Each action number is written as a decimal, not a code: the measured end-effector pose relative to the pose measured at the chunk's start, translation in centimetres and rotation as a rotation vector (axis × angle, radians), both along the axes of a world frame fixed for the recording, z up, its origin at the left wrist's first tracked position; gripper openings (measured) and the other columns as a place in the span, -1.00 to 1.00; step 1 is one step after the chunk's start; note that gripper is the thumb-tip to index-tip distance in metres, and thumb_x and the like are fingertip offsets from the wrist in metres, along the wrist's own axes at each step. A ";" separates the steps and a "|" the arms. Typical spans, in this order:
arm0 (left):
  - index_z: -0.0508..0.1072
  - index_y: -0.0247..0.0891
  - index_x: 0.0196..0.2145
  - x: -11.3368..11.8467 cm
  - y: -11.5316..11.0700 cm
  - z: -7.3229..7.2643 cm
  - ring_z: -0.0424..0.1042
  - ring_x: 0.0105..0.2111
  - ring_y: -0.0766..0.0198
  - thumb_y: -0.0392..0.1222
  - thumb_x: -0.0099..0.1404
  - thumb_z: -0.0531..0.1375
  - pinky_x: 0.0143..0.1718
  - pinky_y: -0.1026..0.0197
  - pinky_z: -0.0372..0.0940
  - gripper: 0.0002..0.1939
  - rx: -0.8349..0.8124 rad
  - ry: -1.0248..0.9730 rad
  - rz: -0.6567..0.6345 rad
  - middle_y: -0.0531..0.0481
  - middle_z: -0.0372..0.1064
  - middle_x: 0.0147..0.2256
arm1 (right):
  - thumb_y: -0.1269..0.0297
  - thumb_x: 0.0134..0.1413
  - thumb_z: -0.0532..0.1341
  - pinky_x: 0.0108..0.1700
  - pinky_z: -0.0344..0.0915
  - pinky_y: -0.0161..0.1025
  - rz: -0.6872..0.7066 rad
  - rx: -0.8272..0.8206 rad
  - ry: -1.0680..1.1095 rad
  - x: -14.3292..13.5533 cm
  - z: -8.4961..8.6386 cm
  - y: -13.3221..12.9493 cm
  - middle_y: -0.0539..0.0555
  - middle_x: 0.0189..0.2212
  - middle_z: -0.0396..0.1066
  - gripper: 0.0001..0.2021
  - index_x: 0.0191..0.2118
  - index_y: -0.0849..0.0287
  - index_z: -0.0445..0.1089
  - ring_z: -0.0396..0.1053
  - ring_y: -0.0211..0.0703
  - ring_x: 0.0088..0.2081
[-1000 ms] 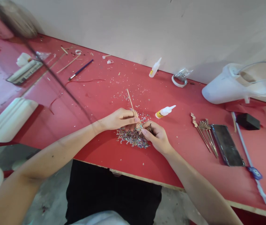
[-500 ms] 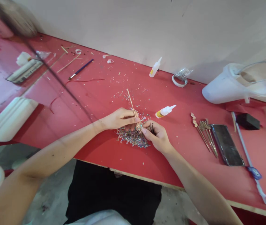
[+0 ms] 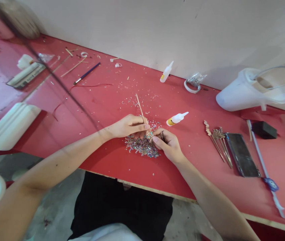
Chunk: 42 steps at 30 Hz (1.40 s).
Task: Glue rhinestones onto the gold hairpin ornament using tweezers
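My left hand (image 3: 134, 127) is closed around a gold hair stick (image 3: 139, 105), its thin shaft pointing up and away from me. The decorated head, set with small shiny pieces, sits between both hands. My right hand (image 3: 168, 144) is closed with its fingertips at that head, and dark tweezers (image 3: 162, 135) stick out between its fingers; their tips are hidden. Under the hands lies a pile of glittering shell-like chips (image 3: 142, 146), with more scattered behind it. Just beyond my right hand, a small glue bottle (image 3: 176, 119) with a white nozzle lies on its side.
A second glue bottle (image 3: 167, 72) and a tape roll with a plastic bag (image 3: 192, 85) are near the wall. Finished-looking hair sticks (image 3: 217, 140), a phone (image 3: 242, 154) and a black block (image 3: 265, 130) lie right. A paintbrush (image 3: 86, 73) and a white case (image 3: 10, 126) are left.
Hardly anything differs. Both hands keep their hold on the hair stick, with only a slight shift of the right fingers at its head.
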<state>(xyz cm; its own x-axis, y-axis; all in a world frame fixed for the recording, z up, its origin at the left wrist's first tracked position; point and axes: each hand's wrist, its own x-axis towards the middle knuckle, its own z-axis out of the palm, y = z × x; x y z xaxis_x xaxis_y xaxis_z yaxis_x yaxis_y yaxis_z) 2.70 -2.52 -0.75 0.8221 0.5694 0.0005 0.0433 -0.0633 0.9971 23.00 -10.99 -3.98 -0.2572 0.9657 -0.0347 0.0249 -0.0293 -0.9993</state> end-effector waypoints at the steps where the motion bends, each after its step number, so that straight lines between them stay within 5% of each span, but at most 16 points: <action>1: 0.39 -0.33 -0.39 0.0 0.0 0.0 0.36 -0.57 0.46 0.04 0.37 0.10 -0.51 0.38 0.29 -0.64 -0.002 0.000 0.000 0.02 0.39 -0.52 | 0.10 0.17 0.22 -0.58 -0.10 -0.35 0.000 0.001 -0.001 0.0 0.0 0.0 -0.17 -0.64 0.02 -0.78 -0.31 0.15 0.32 -0.09 -0.42 -0.64; 42: 0.36 -0.32 -0.41 0.0 0.3 -0.1 0.35 -0.58 0.46 0.10 0.34 0.10 -0.50 0.39 0.29 -0.60 -0.031 0.028 -0.043 0.06 0.36 -0.57 | 0.12 0.21 0.14 -0.57 -0.04 -0.36 0.031 0.125 -0.252 -0.3 1.0 0.0 -0.14 -0.65 0.07 -0.78 -0.36 0.16 0.30 -0.03 -0.39 -0.63</action>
